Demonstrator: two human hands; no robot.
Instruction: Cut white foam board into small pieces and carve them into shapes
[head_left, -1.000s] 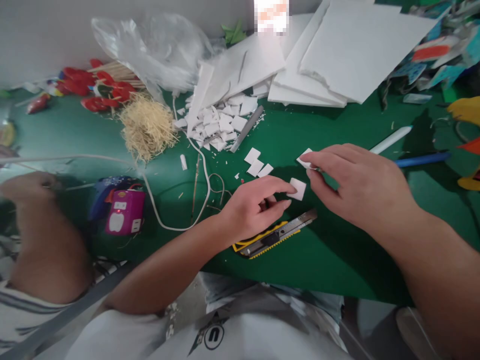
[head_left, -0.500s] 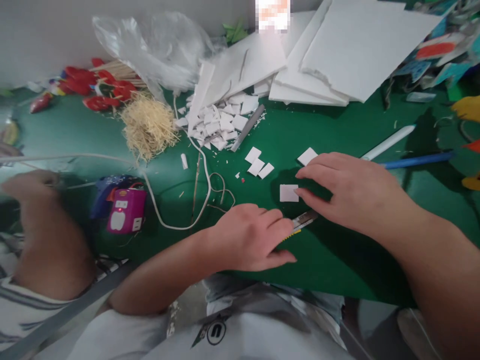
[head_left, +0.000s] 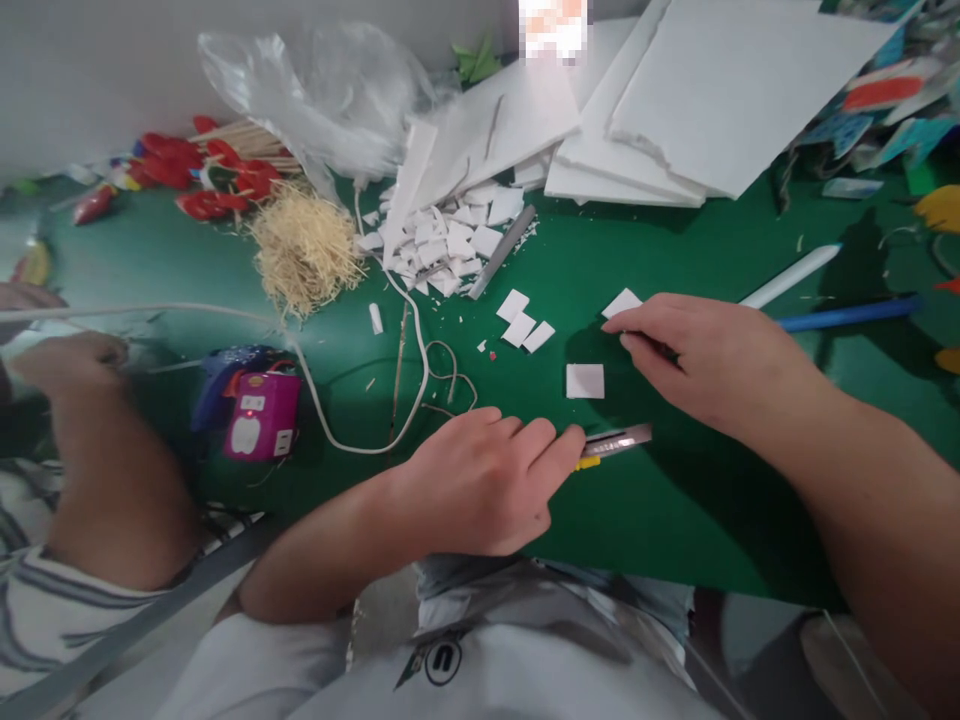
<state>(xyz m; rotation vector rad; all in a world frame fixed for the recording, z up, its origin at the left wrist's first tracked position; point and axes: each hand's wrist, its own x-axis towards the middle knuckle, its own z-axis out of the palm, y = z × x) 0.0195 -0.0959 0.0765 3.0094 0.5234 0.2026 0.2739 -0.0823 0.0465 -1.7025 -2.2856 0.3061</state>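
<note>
My left hand is closed around a utility knife, whose metal end points right over the green table. Just beyond the knife lies a flat white foam piece. My right hand hovers to its right, thumb and forefinger nearly together at the edge of another white piece; whether they grip it is hard to tell. Left of these, a few small white pieces lie close together.
Behind are a heap of foam scraps, a grey bar and large foam sheets. A white pen and blue pen lie right. A magenta device, white cable and another person's arm are left.
My right hand has moved off the near white piece, its thumb and forefinger closing at the farther one. The fingers of my left hand have curled further around the knife, which has turned slightly.
</note>
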